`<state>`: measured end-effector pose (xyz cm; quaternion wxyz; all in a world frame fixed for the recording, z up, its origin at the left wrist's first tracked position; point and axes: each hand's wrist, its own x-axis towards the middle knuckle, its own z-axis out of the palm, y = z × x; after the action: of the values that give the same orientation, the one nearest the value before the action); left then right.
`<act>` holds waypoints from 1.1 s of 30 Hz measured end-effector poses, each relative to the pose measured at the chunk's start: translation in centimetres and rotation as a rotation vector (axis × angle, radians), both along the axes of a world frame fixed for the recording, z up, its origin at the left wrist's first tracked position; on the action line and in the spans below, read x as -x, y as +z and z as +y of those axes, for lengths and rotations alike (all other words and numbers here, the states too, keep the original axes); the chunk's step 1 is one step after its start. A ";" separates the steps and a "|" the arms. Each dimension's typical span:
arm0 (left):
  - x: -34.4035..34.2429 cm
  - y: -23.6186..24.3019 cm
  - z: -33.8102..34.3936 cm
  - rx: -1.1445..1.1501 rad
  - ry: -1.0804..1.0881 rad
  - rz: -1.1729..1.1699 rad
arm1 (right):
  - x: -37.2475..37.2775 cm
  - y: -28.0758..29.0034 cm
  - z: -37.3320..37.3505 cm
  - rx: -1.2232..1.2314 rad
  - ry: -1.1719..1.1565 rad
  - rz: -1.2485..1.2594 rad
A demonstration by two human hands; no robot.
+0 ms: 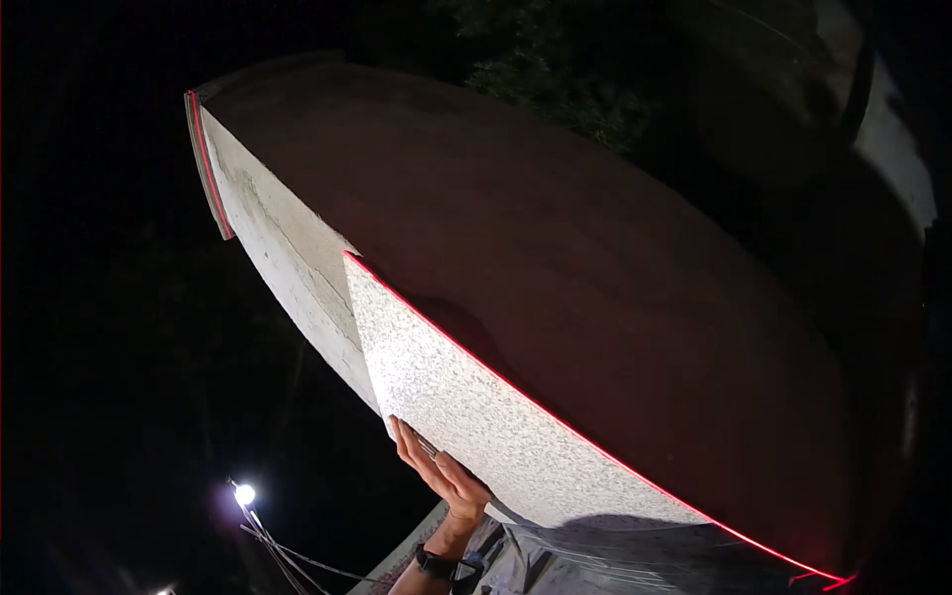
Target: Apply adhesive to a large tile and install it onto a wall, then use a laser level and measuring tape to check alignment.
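Note:
My left hand [443, 478], with a dark watch [441, 567] on its wrist, reaches up from the lower edge. Its fingers are stretched out and lie along the lower edge of a pale speckled stone slab [466, 407], touching it. A thin red laser line runs along the slab's upper edge, down to the lower right. The slab stands against the side of a wide, dark, flat-topped structure [555, 248]. Part of the slab's lower side is in shadow. My right hand does not show.
Bare grey concrete [288, 228] continues left of the slab. At its far end a narrow strip [208, 169] carries another red line. A bright lamp [244, 493] with cables hangs at lower left. Crumpled grey sheeting [555, 555] lies below the slab. Foliage [555, 89] is behind.

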<state>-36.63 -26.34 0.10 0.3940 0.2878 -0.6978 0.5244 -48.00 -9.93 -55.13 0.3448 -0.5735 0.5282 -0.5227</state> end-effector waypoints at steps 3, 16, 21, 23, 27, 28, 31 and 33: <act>0.5 0.0 0.3 0.002 0.002 -0.001 | -0.5 -0.4 -0.1 0.089 -0.041 -0.002; -0.4 1.1 0.7 -0.012 0.001 0.039 | 10.1 40.3 -5.4 1.336 0.171 -0.102; -0.1 1.7 1.9 0.019 0.003 0.063 | 4.6 55.9 -6.1 1.795 0.152 -0.087; -0.7 2.1 2.9 -0.042 0.100 0.017 | 2.9 59.3 -6.0 1.909 0.180 -0.051; -0.8 2.2 2.2 -0.003 -0.070 0.063 | 5.5 63.3 -10.8 1.757 -0.100 0.049; -0.9 2.0 1.8 0.008 -0.077 0.088 | 5.2 63.2 -11.1 1.694 -0.085 0.133; -1.6 1.2 0.3 0.010 -0.115 0.134 | 4.1 62.5 -11.7 1.678 -0.124 0.077; -1.7 0.7 -0.4 -0.050 -0.146 0.186 | 2.7 62.3 -11.4 1.744 0.015 0.061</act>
<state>-34.90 -26.71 0.75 0.4869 0.2931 -0.6903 0.4478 -50.71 -21.32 7.16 -0.2281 -0.6499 -0.0553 -0.7228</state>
